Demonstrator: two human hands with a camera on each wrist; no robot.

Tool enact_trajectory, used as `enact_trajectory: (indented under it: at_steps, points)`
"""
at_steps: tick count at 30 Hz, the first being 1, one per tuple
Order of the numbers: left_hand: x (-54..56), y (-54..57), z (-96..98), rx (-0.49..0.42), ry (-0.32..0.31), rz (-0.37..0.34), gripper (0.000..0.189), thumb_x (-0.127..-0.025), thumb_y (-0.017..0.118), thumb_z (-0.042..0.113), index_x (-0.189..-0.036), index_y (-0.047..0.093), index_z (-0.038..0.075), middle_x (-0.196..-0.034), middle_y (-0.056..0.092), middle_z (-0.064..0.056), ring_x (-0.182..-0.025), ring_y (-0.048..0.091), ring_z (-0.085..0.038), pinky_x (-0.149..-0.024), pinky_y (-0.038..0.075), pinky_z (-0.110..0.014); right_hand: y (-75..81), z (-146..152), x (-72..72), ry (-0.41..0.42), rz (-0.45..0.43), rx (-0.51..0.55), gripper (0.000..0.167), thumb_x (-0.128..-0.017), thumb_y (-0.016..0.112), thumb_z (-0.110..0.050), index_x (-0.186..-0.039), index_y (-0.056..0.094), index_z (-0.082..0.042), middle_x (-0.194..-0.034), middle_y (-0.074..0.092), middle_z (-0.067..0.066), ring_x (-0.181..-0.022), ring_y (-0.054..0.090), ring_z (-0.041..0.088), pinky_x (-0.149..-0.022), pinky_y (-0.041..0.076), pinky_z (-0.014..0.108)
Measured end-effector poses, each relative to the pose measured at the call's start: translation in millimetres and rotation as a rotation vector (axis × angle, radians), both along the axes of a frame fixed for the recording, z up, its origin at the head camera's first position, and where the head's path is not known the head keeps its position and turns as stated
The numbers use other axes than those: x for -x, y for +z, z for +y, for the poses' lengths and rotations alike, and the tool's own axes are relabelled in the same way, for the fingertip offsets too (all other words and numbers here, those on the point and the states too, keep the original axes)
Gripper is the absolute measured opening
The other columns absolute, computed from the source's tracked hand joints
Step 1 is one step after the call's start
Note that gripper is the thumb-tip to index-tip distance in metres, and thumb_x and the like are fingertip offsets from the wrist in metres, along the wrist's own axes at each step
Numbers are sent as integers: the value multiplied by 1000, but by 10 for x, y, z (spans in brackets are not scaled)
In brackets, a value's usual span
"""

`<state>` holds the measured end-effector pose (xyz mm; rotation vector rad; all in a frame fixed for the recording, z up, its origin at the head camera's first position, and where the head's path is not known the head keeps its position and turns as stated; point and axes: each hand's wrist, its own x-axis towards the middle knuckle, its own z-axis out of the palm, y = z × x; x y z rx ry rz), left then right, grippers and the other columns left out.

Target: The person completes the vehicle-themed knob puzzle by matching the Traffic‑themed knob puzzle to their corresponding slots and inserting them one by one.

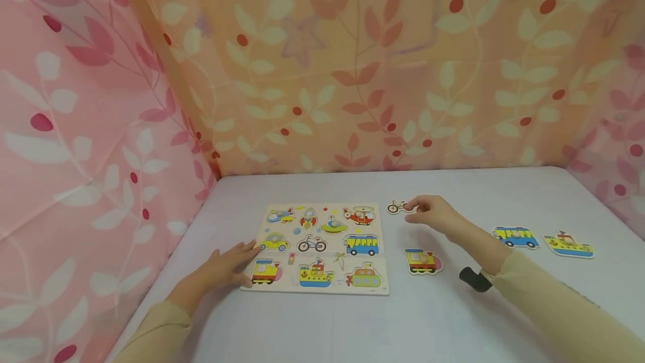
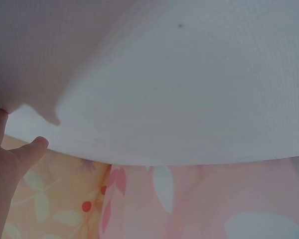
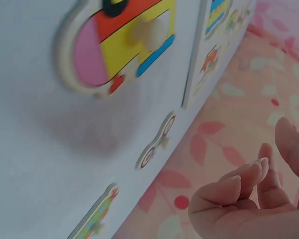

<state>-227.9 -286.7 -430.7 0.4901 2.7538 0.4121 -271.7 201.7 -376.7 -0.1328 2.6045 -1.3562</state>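
Note:
A wooden puzzle board (image 1: 322,256) printed with vehicles lies on the white table; some of its pictures carry knobs. My left hand (image 1: 224,268) rests at the board's left edge, fingers spread. Beyond the board's upper right corner is a small bicycle piece (image 1: 397,206). Over it hovers my right hand (image 1: 437,217), fingers loosely bent and thumb apart. The right wrist view shows that hand (image 3: 254,194) holding nothing, with the bicycle piece (image 3: 157,142) flat on the table. Nearer me lies a knobbed train piece (image 1: 422,261). The left wrist view catches only part of my left hand (image 2: 10,164).
Right of my right hand lie a bus piece (image 1: 516,237) and a ship piece (image 1: 568,244). A green and orange piece (image 3: 95,214), its kind unclear, shows in the right wrist view. Flowered cloth (image 1: 322,71) walls the table's back and sides. A black object (image 1: 475,279) sits at my right wrist.

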Motion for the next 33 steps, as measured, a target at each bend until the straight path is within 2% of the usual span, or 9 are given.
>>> enact_trajectory:
  at_steps: [7, 13, 17, 22, 28, 33]
  points:
    - [-30, 7, -17, -2, 27, -5, 84, -77, 78, 41, -148, 42, 13, -156, 31, -11, -144, 19, -40, -104, 4, -75, -24, 224, -39, 3, -7, 3, 41, -92, 67, -19, -124, 58, 5, -91, 48, 10, -93, 43, 26, -73, 42, 33]
    - [-36, 16, 1, 14, 47, -9, 87, -76, 77, 44, -149, 40, 14, -157, 30, -9, -144, 18, -40, -105, 4, -74, -82, 280, 15, -21, -3, 42, 45, -92, 68, -19, -126, 56, 6, -93, 53, 11, -90, 47, 26, -73, 46, 34]
    - [-36, 16, 14, 7, 52, -10, 88, -75, 78, 44, -149, 40, 14, -157, 31, -9, -144, 18, -40, -105, 4, -74, -147, 300, 102, -32, 1, 57, 47, -92, 67, -18, -129, 54, 6, -113, 56, 23, -100, 51, 33, -82, 49, 38]
    - [-39, 3, 19, 4, 58, -12, 89, -75, 79, 43, -149, 40, 13, -157, 30, -8, -144, 18, -39, -105, 4, -74, -220, 294, 235, -23, 0, 76, 49, -93, 67, -18, -133, 52, 5, -135, 46, 33, -121, 46, 43, -96, 45, 49]
    - [-27, -15, 14, -6, 52, -2, 88, -75, 79, 41, -149, 40, 13, -157, 29, -8, -144, 18, -39, -104, 3, -75, -263, 259, 381, -2, -17, 54, 49, -94, 65, -18, -136, 51, 2, -141, 39, 32, -124, 39, 45, -95, 45, 51]
    - [-24, -31, 10, -19, 49, -1, 88, -75, 79, 41, -149, 40, 12, -157, 29, -8, -144, 18, -40, -104, 3, -75, -322, 251, 546, 26, -35, 1, 52, -94, 65, -24, -139, 51, -3, -144, 37, 29, -126, 38, 44, -89, 48, 46]
